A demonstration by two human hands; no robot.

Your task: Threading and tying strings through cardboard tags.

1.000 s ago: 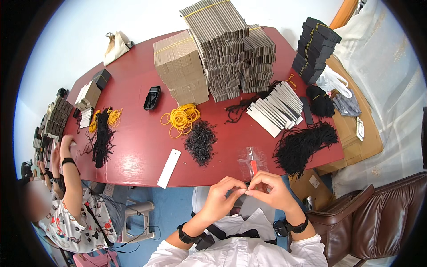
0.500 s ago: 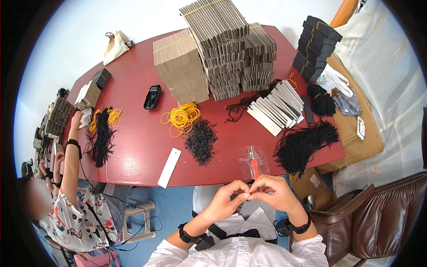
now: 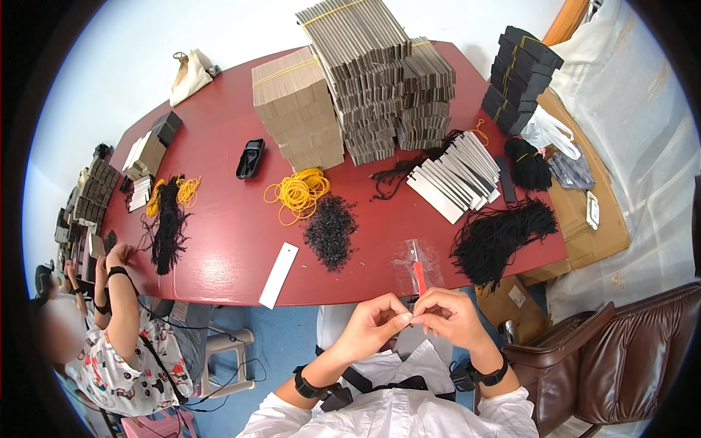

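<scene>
While both hands meet just off the table's [image 3: 241,281] near edge, the left hand [image 3: 374,321] and right hand [image 3: 449,317] pinch a small piece, too tiny to identify; threading or tying seems underway, needing a steady fingertip pull.

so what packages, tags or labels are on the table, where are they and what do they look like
White blank tag: long narrow strip, near table edge.
Clear plastic bag: near edge above the hands, red item inside.
Brown card stacks: tall, banded, far centre.
White-and-black flat cards: fanned row, right of centre.
Black card stacks: far right corner.
</scene>
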